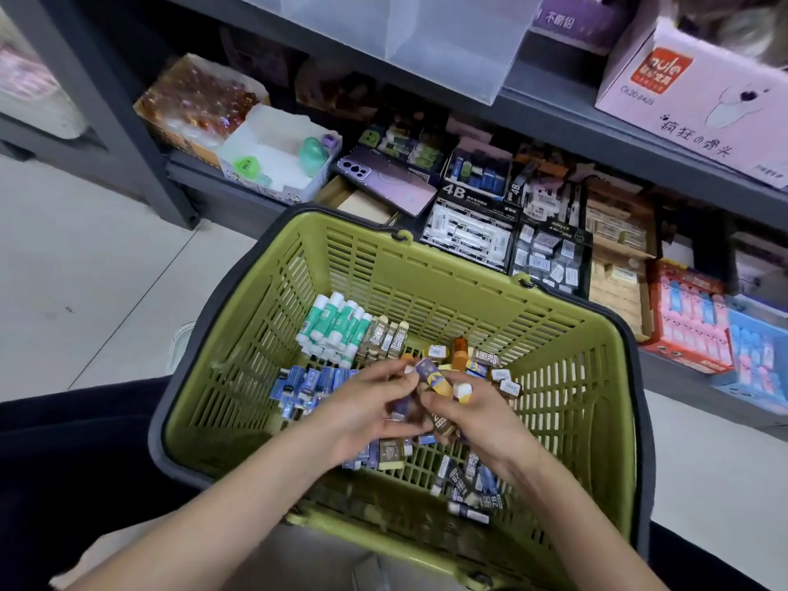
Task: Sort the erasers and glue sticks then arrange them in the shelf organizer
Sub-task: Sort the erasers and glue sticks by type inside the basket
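Clutching several erasers [435, 379], left hand [371, 415] and right hand [473, 424] meet in one green basket [426, 253] near roughly ten glue sticks [337, 326].

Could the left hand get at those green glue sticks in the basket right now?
Probably yes: the glue sticks lie uncovered, open from above, though the left hand is holding erasers.

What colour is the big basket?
The basket is olive green with a dark rim, seen in the head view.

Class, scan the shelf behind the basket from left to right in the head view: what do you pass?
Amber-filled box, white box, purple phone, black 4B box, red-pink box, blue box.
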### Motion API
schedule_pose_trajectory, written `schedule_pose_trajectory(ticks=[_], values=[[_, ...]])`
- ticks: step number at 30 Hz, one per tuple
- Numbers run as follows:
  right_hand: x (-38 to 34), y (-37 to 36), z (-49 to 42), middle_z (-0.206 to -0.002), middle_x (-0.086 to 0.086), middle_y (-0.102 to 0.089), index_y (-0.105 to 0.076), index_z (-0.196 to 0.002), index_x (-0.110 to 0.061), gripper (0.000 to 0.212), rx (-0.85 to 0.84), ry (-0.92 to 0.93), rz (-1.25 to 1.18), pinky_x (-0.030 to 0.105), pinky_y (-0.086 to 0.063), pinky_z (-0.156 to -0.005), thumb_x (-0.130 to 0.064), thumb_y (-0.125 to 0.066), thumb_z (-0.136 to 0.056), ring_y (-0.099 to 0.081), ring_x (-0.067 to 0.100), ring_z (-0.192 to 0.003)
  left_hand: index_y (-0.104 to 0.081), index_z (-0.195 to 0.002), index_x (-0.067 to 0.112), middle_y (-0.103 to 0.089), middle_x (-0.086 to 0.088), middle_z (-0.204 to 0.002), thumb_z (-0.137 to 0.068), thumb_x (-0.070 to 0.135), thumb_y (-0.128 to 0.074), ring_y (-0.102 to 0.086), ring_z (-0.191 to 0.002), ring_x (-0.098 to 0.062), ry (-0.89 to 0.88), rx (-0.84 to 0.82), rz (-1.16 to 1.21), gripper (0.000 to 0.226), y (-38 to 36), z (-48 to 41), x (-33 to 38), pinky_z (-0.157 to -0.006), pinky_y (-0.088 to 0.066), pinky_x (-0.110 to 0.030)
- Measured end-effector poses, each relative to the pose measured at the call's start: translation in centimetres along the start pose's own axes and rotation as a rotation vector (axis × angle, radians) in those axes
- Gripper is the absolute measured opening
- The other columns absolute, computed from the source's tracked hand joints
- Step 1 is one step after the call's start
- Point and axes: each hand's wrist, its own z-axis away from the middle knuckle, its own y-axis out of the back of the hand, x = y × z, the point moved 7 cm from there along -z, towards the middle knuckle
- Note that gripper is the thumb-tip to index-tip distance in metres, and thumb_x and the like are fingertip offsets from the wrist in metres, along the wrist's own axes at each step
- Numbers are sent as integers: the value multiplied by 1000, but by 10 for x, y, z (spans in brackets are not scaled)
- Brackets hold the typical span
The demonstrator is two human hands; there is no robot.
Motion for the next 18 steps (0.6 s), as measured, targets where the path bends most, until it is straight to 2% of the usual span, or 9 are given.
schedule_pose_trajectory(ticks=[2, 5, 7, 9, 10, 11, 12, 14, 18], values=[[-8, -8, 1, -79, 9, -71, -67, -97, -17, 12, 4, 39, 127, 21, -43, -46, -9, -60, -91, -58, 11, -57, -60, -115, 9, -67, -13, -94, -85, 7, -62, -67, -76, -24, -43, 46, 16, 30, 6, -1, 3, -67, -60, -43], [-15, -14, 1, -76, -12, -66, -64, -102, -23, 11, -4, 122, 494, 9, -40, -57, -22, -59, -93, -58, -1, -65, -62, -113, 7, -60, -14, -115, -79, 16, -68, -65, -97, -28, -44, 21, -36, 36, 12, 0, 5, -72, -59, -47], [-17, -19, -1, -93, -16, -62, -60, -119, -19, 27, -18, 155, 673, 5, -38, -67, -26, -59, -93, -58, 3, -86, -63, -113, 10, -55, -14, -120, -83, 17, -67, -61, -105, -27, -72, 33, -140, 31, 16, 1, 7, -70, -59, -45], [-17, -21, -3, -118, -12, -57, -52, -132, -18, 44, -46, 145, 714, 9, -36, -84, -28, -63, -90, -52, 4, -108, -67, -105, 15, -62, -10, -112, -84, 16, -67, -61, -104, -23, -139, 73, -205, 21, 21, 1, 12, -64, -59, -39], [-15, -21, -3, -121, -13, -53, -49, -135, -19, 51, -54, 117, 689, 12, -36, -87, -29, -66, -88, -51, 0, -109, -69, -101, 16, -66, -7, -107, -83, 15, -68, -63, -99, -19, -169, 90, -220, 18, 23, 1, 15, -62, -58, -36], [-14, -21, -4, -117, -13, -55, -49, -133, -21, 51, -57, 81, 634, 11, -37, -83, -29, -68, -86, -53, -6, -99, -69, -99, 17, -67, -6, -103, -83, 15, -68, -65, -91, -14, -182, 98, -233, 16, 24, 1, 17, -60, -58, -34], [-13, -21, -4, -108, -11, -59, -50, -127, -24, 46, -61, 46, 570, 7, -39, -71, -28, -69, -85, -55, -12, -80, -68, -99, 17, -67, -6, -101, -84, 15, -68, -66, -82, -10, -182, 97, -250, 16, 25, 1, 18, -58, -57, -31], [-12, -22, -3, -90, -4, -61, -51, -112, -27, 33, -73, 12, 465, 4, -35, -51, -21, -70, -85, -52, -13, -53, -67, -103, 17, -65, -9, -101, -85, 16, -67, -66, -68, -8, -174, 102, -295, 18, 28, 1, 23, -52, -53, -25], [-13, -7, -4, -84, -2, -62, -62, -104, -21, 23, 28, -15, 307, 13, -39, -46, -5, -62, -88, -52, 3, -45, -66, -105, 19, -69, -7, -101, -85, 18, -67, -66, -64, -5, -203, 199, -337, 20, 49, 1, 42, -46, -44, -18]])
